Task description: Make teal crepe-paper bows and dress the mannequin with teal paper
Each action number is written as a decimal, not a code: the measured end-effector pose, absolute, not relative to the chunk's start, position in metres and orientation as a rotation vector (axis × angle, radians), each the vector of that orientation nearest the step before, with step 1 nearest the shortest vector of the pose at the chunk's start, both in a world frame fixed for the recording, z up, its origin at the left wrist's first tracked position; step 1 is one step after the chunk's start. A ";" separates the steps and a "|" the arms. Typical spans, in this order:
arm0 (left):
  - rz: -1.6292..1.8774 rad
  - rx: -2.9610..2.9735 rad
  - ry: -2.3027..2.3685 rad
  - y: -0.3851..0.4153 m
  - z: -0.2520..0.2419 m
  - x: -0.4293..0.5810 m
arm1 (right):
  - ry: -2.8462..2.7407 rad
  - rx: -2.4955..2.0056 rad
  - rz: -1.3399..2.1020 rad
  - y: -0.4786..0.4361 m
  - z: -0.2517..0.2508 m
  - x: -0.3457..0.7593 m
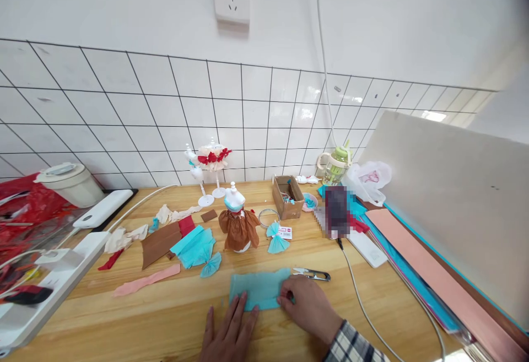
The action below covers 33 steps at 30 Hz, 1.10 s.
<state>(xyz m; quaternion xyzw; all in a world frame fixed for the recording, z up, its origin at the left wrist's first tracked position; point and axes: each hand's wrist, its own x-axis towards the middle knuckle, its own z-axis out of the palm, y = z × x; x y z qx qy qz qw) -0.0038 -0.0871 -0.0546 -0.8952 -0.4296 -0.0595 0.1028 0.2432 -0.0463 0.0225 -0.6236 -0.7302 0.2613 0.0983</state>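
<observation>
A rectangle of turquoise crepe paper (258,287) lies flat on the wooden table in front of me. My left hand (229,329) rests on its lower left edge, fingers spread. At the paper's right end, the curled fingers of my right hand (308,301) pinch its lower corner. Thread snips (312,274) lie just beyond my right hand. Farther back stands a small white dress form (233,199) wearing a brown crepe paper skirt (239,230). Turquoise paper bows (278,238) lie to its right and front left.
Paper scraps, among them a brown sheet (160,242) and a pink strip (146,280), spread across the left. A cardboard box (287,196) stands at the back. A white power strip (61,290) borders the left; a cable (359,296) and long paper sheets (425,257) lie right.
</observation>
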 end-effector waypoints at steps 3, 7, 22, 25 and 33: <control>-0.082 -2.765 -1.438 -0.084 -0.050 0.000 | -2.170 -1.886 0.780 -0.043 0.027 0.241; 0.055 -2.875 -1.544 -0.080 -0.037 0.005 | -2.229 -1.926 0.785 -0.039 0.029 0.239; -0.205 -2.797 -1.174 -0.070 -0.042 0.020 | -2.220 -1.947 0.765 -0.035 0.020 0.242; -0.221 -2.798 -1.207 -0.069 -0.039 0.020 | -2.204 -1.936 0.763 -0.037 0.021 0.245; -0.268 -2.771 -1.218 -0.070 -0.032 0.021 | -2.200 -1.926 0.869 -0.042 0.029 0.262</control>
